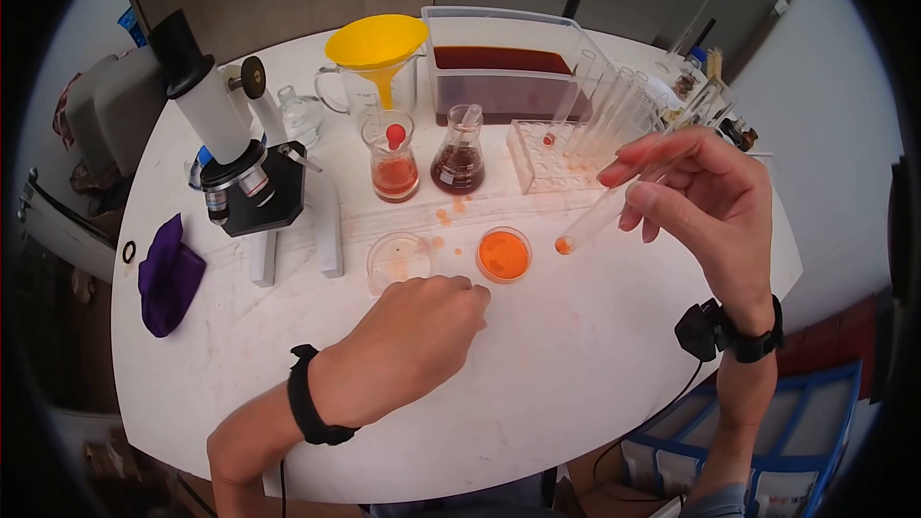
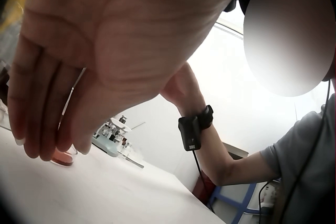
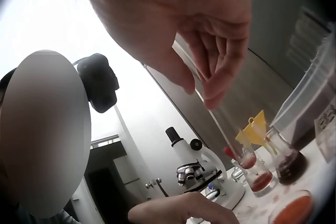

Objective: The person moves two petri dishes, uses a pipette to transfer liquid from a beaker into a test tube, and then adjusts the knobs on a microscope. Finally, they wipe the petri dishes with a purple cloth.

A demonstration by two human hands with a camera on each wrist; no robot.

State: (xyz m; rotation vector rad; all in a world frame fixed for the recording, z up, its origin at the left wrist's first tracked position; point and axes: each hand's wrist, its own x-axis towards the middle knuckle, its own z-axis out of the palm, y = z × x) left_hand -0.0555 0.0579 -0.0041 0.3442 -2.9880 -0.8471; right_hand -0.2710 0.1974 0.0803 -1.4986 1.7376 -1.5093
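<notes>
My right hand (image 1: 705,201) pinches a slanted clear glass tube (image 1: 600,218) between thumb and fingers, its lower end above the table with a little orange inside. The right wrist view shows the right hand (image 3: 199,40) with the tube (image 3: 223,129) running down from the fingertips. My left hand (image 1: 408,345) is low over the table, palm down, beside a dish of orange liquid (image 1: 504,254) and a nearly clear dish (image 1: 398,259). In the left wrist view the fingers of the left hand (image 2: 100,56) hang fairly straight, with nothing visible held.
Behind stand a flask with dark liquid (image 1: 459,165), a glass with orange-red contents (image 1: 394,176), a yellow funnel (image 1: 376,41) and a tub (image 1: 508,96). A tube rack (image 1: 537,158) is right, a microscope (image 1: 230,149) left, a purple cloth (image 1: 170,276) far left.
</notes>
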